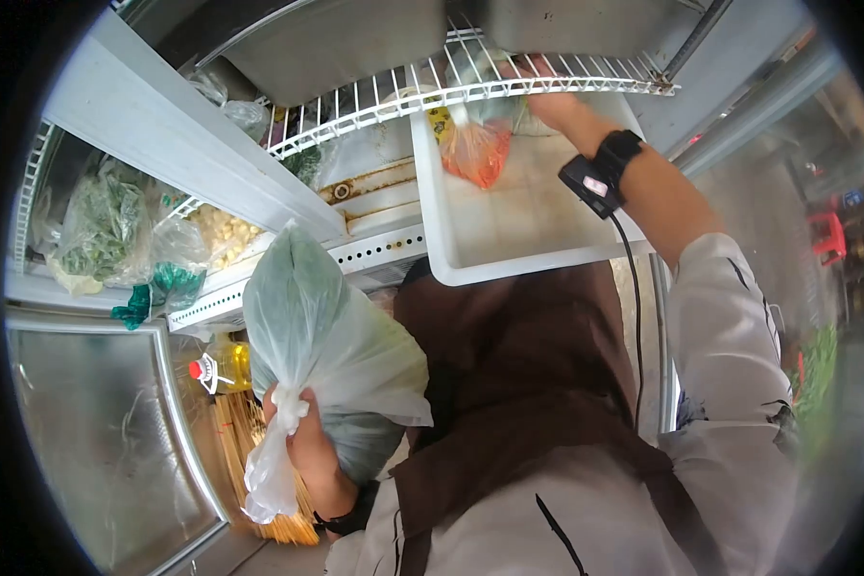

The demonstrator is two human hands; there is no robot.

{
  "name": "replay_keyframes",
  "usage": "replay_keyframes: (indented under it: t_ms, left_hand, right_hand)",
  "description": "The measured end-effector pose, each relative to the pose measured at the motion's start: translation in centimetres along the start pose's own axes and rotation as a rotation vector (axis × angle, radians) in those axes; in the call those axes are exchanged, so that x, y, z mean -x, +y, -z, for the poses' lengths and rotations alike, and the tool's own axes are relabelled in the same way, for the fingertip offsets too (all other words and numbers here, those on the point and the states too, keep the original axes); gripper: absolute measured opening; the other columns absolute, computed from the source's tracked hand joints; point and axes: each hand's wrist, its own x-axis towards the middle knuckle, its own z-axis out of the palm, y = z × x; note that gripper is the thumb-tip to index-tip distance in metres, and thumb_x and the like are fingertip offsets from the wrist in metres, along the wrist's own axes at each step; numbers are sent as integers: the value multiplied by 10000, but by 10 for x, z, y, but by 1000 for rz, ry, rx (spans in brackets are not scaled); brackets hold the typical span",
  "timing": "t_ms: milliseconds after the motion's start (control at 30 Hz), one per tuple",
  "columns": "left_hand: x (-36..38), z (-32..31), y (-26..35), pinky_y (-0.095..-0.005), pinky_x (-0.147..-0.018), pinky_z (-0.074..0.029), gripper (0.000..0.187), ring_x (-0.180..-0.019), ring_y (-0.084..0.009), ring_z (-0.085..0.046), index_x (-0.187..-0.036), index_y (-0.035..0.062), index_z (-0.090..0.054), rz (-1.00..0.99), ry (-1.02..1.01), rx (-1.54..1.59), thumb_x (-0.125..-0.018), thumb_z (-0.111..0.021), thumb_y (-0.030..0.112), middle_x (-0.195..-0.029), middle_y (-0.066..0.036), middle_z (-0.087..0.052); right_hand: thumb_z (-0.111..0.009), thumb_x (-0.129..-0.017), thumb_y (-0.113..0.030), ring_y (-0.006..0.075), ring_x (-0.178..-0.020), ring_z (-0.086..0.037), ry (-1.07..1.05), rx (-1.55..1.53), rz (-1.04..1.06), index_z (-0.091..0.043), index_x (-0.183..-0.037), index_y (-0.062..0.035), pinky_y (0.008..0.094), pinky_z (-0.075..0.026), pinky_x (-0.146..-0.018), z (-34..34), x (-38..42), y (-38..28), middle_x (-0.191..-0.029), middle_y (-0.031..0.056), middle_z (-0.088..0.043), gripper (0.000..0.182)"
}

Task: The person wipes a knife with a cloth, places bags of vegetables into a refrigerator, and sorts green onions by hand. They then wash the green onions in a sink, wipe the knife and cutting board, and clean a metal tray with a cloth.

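My left hand (302, 432) grips the knotted neck of a large translucent plastic bag (355, 355) with dark green contents, held low at my left side. My right hand (547, 96) reaches to the back of a white plastic bin (451, 274), partly behind the wire shelf. Its fingers are beside clear bags there and mostly covered by the wires, so I cannot tell what they hold. Left of this hand, a small clear bag of orange-red food (477, 154) hangs inside the bin. The bin juts out of the fridge in front of my brown apron.
A white wire shelf (490, 88) carries metal containers (355, 43) above the bin. Bagged greens (106, 221) fill the left compartment, its glass door (115, 432) open. An oil bottle (228, 365) and bundled wooden sticks (235, 432) stand below. A black cable (636, 317) hangs from my right wrist.
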Motion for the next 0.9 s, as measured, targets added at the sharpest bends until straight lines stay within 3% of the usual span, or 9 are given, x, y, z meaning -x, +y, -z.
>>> replay_keyframes:
  t_ms: [200,333,367,433,567,633,700,733,900]
  left_hand:
    - [-3,4,8,-284,-887,-369,311,-942,-162,-500,-1103,-16,-513,82,-10,45,-810,-597,44,-1013,-86,-564]
    - [-8,-5,25,-277,-881,-375,318,-943,-162,-502,-1109,-15,-513,103,-3,41,-807,-602,35,-1021,-82,-562]
    - [-8,-9,33,-276,-877,-377,317,-944,-161,-502,-1109,-14,-514,102,-11,28,-808,-603,34,-1022,-82,-561]
    - [-14,-10,35,-278,-864,-386,312,-936,-159,-506,-1104,-13,-518,-26,-66,-66,-809,-606,36,-1014,-81,-565]
    - [-24,-7,36,-277,-844,-416,224,-950,-160,-537,-1055,-2,-571,-101,-198,-164,-845,-581,76,-1041,-88,-570]
    - [-27,-13,46,-267,-830,-411,225,-939,-140,-526,-1044,0,-567,-112,-237,-170,-833,-592,75,-1027,-72,-566]
    - [-29,-20,50,-257,-790,-417,240,-893,-120,-525,-1039,2,-560,-99,-246,-127,-820,-615,86,-987,-58,-575]
    - [-28,-24,51,-253,-757,-424,256,-852,-109,-530,-1039,3,-555,-81,-234,-84,-813,-632,97,-954,-52,-586]
    - [-23,-24,65,-234,-708,-428,275,-812,-78,-526,-1039,10,-547,12,-308,78,-808,-654,114,-909,-28,-594]
  right_hand:
    - [-489,-878,-246,339,-1142,-474,-599,-246,-525,-571,-1119,-53,398,-376,-979,-1,-33,-2,-1164,207,-548,320]
    - [-529,-831,-331,351,-1007,-579,-44,-20,-61,-595,-1107,-68,434,-475,-855,-7,-3,8,-1091,205,-593,387]
    - [-545,-819,-359,380,-895,-614,75,-292,-132,-617,-1062,-45,430,-502,-784,11,0,-10,-999,204,-626,403]
    - [-664,-759,-285,327,-914,-598,-458,-314,-508,-511,-1177,-13,396,-480,-787,26,11,-18,-1004,179,-610,521]
    - [-628,-810,-232,270,-838,-603,-752,-235,-268,-546,-1141,5,374,-477,-727,147,13,-114,-969,148,-631,415]
    - [-634,-801,-127,274,-847,-607,-474,-770,-85,-566,-1123,-9,380,-478,-729,188,16,-161,-1024,129,-626,350]
    - [-671,-752,-114,314,-913,-602,-211,-854,390,-584,-1064,-32,369,-493,-782,209,12,-205,-1011,149,-608,334]
    - [-688,-731,-124,289,-1043,-555,-269,-855,423,-542,-1123,-41,372,-487,-805,209,21,-226,-1147,145,-551,427]
    - [-776,-615,-142,286,-973,-527,-283,-738,467,-406,-1298,-107,378,-465,-785,193,28,-283,-1212,118,-432,778]
